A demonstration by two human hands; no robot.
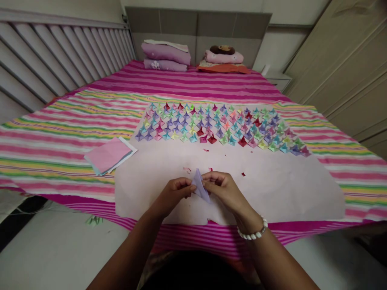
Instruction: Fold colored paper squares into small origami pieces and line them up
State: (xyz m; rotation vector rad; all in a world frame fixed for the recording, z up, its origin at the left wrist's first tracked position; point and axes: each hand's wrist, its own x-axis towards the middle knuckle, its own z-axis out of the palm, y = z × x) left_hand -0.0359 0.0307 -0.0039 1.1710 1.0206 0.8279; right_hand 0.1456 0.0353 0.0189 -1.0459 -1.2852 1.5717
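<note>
Between my two hands is a folded piece of lilac paper (200,188), creased into a narrow triangular shape and raised just over the white sheet (281,185). My left hand (178,191) pinches its left side between thumb and fingers. On the other side, my right hand (222,185) grips the paper near its upper right edge, thumb toward me; a white beaded bracelet (253,235) circles that wrist. Beyond the hands, many small folded paper pieces (212,139) in purple, blue, green, pink and red stand in rows on the sheet.
A stack of square paper (109,155), pink on top, lies left of the sheet on the striped bedding (60,139). Small red scraps (243,174) dot the sheet. Folded purple bedding (166,54) and a pink pile (223,56) sit by the headboard (196,30). A green folded piece (94,220) is on the floor.
</note>
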